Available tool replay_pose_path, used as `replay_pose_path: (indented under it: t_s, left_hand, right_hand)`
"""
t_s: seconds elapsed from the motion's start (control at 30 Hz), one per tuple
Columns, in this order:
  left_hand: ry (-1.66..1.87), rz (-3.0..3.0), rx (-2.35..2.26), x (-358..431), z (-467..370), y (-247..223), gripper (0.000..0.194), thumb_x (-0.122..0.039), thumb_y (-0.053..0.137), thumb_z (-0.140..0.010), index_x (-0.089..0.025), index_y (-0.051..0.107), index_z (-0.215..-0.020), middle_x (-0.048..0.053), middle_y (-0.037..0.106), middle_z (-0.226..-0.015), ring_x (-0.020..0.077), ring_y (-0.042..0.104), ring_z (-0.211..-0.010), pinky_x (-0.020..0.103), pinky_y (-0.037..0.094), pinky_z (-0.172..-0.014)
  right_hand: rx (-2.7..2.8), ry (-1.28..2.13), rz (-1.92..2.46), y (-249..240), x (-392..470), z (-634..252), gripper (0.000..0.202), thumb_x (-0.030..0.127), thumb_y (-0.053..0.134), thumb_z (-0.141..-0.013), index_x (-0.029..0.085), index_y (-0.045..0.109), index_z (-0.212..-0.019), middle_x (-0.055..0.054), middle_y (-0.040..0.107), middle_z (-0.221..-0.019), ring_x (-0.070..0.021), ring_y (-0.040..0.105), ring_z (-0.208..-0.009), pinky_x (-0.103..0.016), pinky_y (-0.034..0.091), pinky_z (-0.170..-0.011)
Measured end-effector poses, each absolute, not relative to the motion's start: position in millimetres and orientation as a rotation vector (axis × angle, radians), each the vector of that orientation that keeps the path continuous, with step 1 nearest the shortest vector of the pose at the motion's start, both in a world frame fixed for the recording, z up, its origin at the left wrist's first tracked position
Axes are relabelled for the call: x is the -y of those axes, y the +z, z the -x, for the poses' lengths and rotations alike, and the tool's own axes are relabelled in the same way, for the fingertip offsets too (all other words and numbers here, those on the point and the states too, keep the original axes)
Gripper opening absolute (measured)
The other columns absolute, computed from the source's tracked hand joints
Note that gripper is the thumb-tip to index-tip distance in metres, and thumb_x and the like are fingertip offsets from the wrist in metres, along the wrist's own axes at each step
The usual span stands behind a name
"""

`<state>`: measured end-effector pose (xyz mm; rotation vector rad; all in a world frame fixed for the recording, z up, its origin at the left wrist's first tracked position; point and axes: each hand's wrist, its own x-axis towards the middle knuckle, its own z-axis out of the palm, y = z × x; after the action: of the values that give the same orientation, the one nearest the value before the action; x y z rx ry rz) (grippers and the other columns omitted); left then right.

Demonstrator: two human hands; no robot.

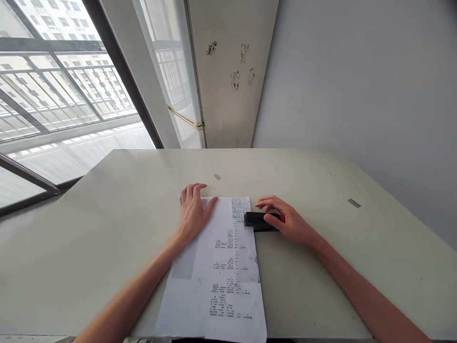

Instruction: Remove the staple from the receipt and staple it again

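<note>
A white printed sheet of paper [224,276] lies lengthwise before me, with a crease across it and its near end at the table's front edge. My left hand [193,214] rests on the paper's upper left side, its thumb on the sheet and its fingers stretched past the edge. A black stapler [256,219] with a bit of red at its rear sits at the upper right edge, its front end overlapping the printed area. My right hand [293,223] grips the stapler's rear, thumb on top; the fingers on the far side are partly hidden.
The pale table [321,286] has small grey patches, one [354,203] at the right and another [217,176] beyond the paper. A grey wall [357,85] stands to the right. At the left is a window [53,85], near a door with a brass handle [185,118].
</note>
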<state>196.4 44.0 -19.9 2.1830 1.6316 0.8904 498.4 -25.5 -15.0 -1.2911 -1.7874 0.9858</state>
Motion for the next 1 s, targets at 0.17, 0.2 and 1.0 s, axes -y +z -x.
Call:
replay_pose_path:
  t_s: [0.17, 0.2, 1.0]
  left_hand:
    - [0.592, -2.459, -1.018, -19, -177, -6, 0.031, -0.048, 0.055, -0.106, -0.029, 0.063, -0.129, 0.008, 0.06, -0.147, 0.033, 0.038, -0.151, 0.057, 0.038, -0.123]
    - [0.529, -2.492, -0.93, -14, -175, -5, 0.034, -0.049, 0.056, -0.106, -0.03, 0.063, -0.133, 0.007, 0.056, -0.154, 0.034, 0.035, -0.154, 0.058, 0.038, -0.124]
    - [0.46, -2.658, -0.676, 27, -196, -29, 0.067, -0.062, 0.062, -0.1, -0.035, 0.047, -0.16, 0.005, 0.014, -0.178, 0.0419, 0.011, -0.163, 0.067, 0.018, -0.131]
  right_hand:
    - [1.713, 0.911, 1.47, -13, 23, -498, 0.049, 0.067, 0.044, -0.104, 0.03, 0.07, -0.123, -0.008, 0.068, -0.132, -0.027, 0.065, -0.115, -0.04, 0.057, -0.091]
    - [1.706, 0.89, 1.504, -12, 22, -496, 0.05, 0.067, 0.042, -0.105, 0.029, 0.07, -0.122, -0.008, 0.069, -0.131, -0.0273, 0.065, -0.116, -0.04, 0.057, -0.088]
    - [2.002, 0.692, 1.711, 13, 15, -442, 0.055, 0.062, 0.025, -0.109, 0.033, 0.069, -0.122, -0.006, 0.072, -0.133, -0.0305, 0.062, -0.129, -0.05, 0.049, -0.108]
